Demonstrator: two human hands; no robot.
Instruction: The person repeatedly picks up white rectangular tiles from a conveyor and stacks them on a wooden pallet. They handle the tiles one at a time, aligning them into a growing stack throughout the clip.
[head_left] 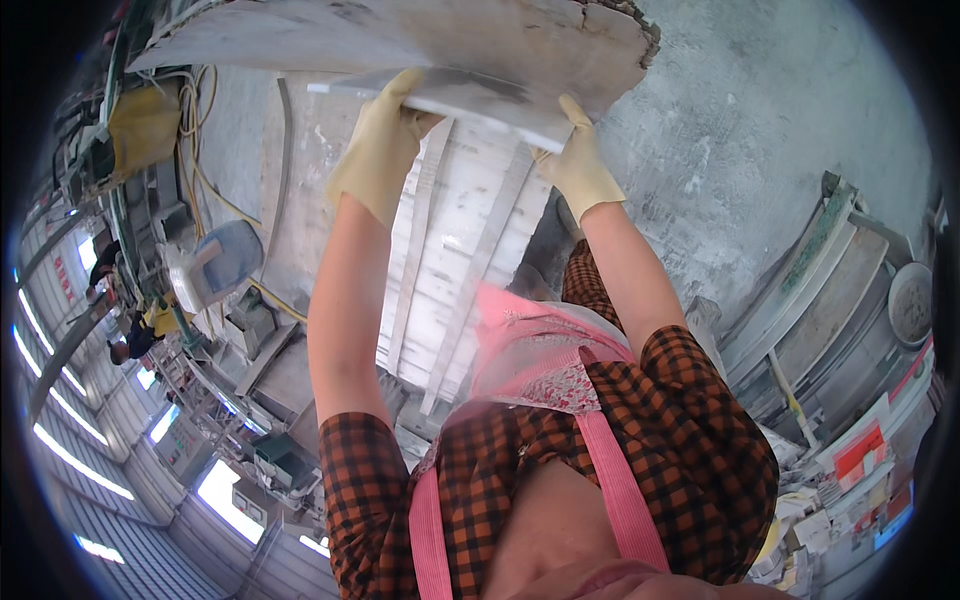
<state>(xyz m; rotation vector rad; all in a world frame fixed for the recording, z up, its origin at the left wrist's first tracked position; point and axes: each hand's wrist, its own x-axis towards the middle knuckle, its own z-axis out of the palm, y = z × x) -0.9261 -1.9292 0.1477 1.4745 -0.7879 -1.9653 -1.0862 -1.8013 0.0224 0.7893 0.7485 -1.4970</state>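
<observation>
Head view: a grey-faced slab (485, 95) with a pale edge is held up by both gloved hands above a white slatted panel (455, 230), in front of a large ragged-edged sheet (400, 42). Whether slab and sheet are touching cannot be told. The slab's near-left edge is gripped by the left hand (378, 150), with part of the glove laid over its face and fingers curled beneath. Its right end is clamped by the right hand (580, 165) in a similar way. Cream rubber gloves are worn on both. Writing is seen as red characters (63, 277) on the far left wall, too small to be read, and a red-and-white printed item (860, 452) is seen at the right, its print likewise unreadable. A blue-tinted plastic container (228, 255) is seen left of the panel. A pink apron (550, 345) is worn over an orange-and-black checked shirt (700, 440).
</observation>
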